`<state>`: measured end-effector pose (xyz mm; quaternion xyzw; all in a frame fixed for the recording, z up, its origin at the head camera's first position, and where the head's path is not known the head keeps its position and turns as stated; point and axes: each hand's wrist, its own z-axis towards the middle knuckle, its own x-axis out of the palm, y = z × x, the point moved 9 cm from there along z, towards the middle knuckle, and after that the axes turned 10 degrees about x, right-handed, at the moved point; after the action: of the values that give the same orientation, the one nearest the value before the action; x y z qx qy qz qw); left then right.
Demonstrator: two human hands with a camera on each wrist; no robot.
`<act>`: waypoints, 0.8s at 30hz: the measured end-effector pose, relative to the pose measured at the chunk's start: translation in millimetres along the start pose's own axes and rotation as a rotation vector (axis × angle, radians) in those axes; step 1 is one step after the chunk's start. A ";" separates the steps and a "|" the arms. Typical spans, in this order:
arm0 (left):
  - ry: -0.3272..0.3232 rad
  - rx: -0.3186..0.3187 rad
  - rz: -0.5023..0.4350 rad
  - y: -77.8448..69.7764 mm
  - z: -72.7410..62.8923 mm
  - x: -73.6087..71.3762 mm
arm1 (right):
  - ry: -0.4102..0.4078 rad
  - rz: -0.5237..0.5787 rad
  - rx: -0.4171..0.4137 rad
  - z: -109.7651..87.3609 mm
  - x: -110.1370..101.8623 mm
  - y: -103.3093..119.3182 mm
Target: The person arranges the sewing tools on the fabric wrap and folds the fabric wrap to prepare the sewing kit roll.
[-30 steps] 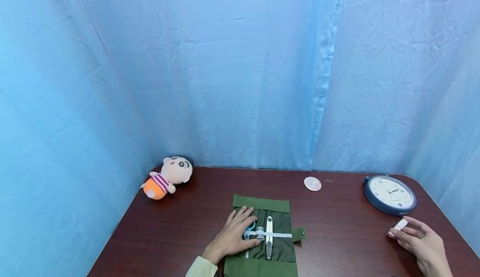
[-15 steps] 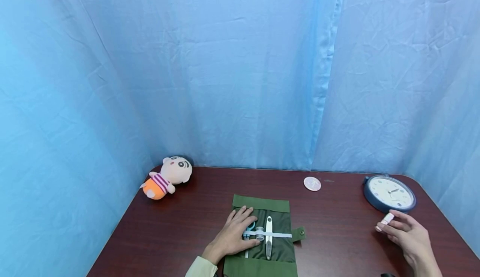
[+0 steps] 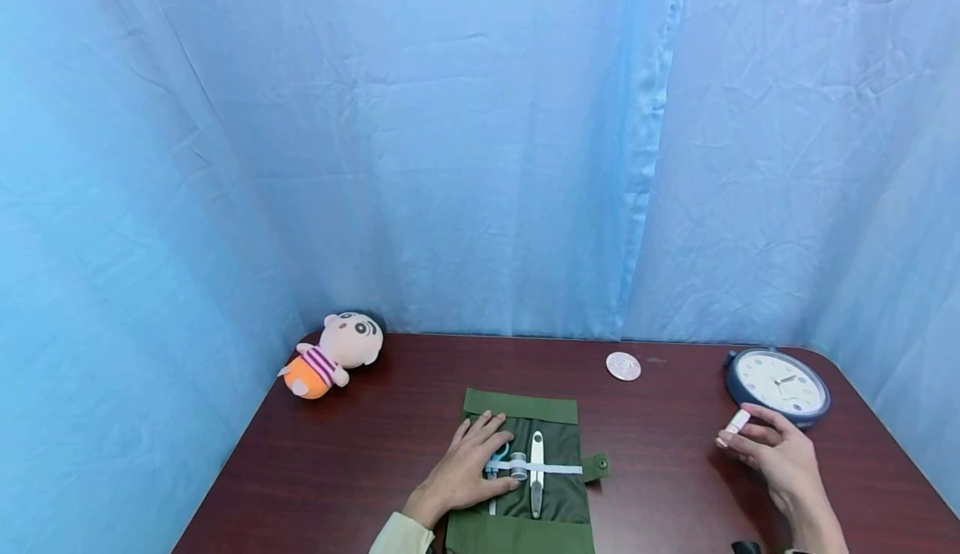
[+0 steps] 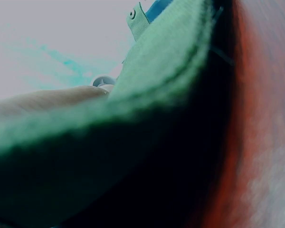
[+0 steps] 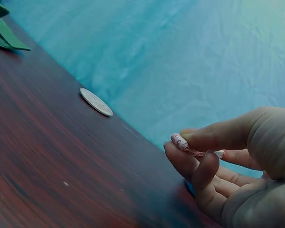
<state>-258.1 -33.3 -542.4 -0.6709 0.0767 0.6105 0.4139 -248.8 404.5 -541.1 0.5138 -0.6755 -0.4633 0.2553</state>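
Observation:
My left hand (image 3: 467,466) lies with spread fingers on an unrolled green fabric pouch (image 3: 550,410) in the head view. Under a pale elastic band (image 3: 562,470) on the pouch sit blue-handled scissors (image 3: 492,481), partly covered by the hand, a grey spool (image 3: 518,466) and a slim white tool (image 3: 537,487) with a hole at its end. Over the table's right side, my right hand (image 3: 776,451) pinches a small white cylinder (image 3: 737,422) between thumb and fingers. Close up in the right wrist view, this cylinder (image 5: 179,141) bears red markings, with reddish strands beside it.
A round blue-rimmed clock (image 3: 780,383) lies just behind the right hand. A flat white disc (image 3: 623,366) rests near the table's back edge. At the left back lies a plush doll (image 3: 333,354). Blue curtains (image 3: 480,162) enclose the dark red-brown table (image 3: 660,421).
My right hand has moved left and slightly away from me, carrying the white cylinder past the clock's front. My left hand has stayed on the pouch.

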 end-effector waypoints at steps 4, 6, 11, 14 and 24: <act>-0.008 0.002 0.011 -0.3 0.3 -0.5 | 0.005 -0.042 -0.027 -3.4 11.1 4.2; -0.009 0.001 0.015 -0.4 0.2 -0.5 | 0.013 -0.053 -0.036 -4.8 17.0 6.0; -0.004 -0.007 0.016 0.4 -1.2 0.0 | 0.023 -0.141 -0.047 -6.5 35.7 9.6; -0.005 -0.011 0.016 1.2 -2.2 0.0 | 0.038 -0.185 -0.053 -7.4 48.6 10.9; -0.001 -0.010 0.006 2.5 -0.4 1.5 | 0.127 -0.141 -0.134 -15.4 76.7 16.5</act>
<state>-258.9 -34.6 -544.9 -0.6723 0.0754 0.6125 0.4090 -269.9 328.2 -529.7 0.5701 -0.5878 -0.4905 0.2983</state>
